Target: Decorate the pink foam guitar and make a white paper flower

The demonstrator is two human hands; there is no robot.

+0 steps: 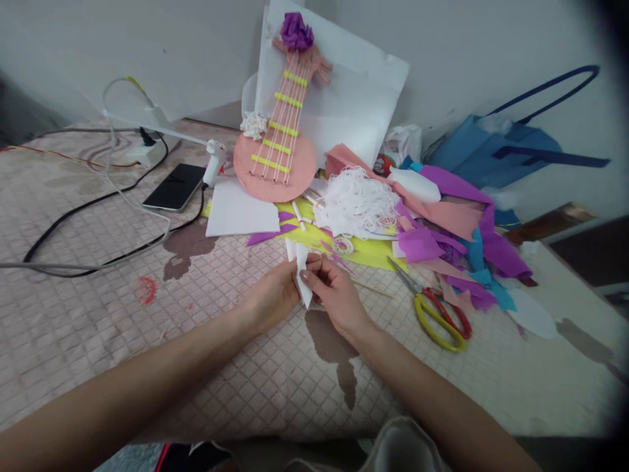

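Observation:
A small folded piece of white paper (303,278) stands between my two hands, above the tabletop. My left hand (280,288) grips its left side, the fingers partly hidden behind it. With thumb and fingers my right hand (331,288) pinches the same piece from the right. Beyond the hands, a pink guitar-shaped craft (275,154) with white strings and yellow strips leans against a white board (363,92). It has a purple paper flower (297,31) at the top and a white flower (254,124) at its left side.
Red-and-yellow scissors (439,318) lie right of my hands, near a thin stick (373,288). Behind are a white string heap (361,200) and coloured paper scraps (457,229). A white sheet (240,210), glue gun (214,160), phone (175,187) and looping cables (63,223) are left. A blue bag (496,147) stands back right.

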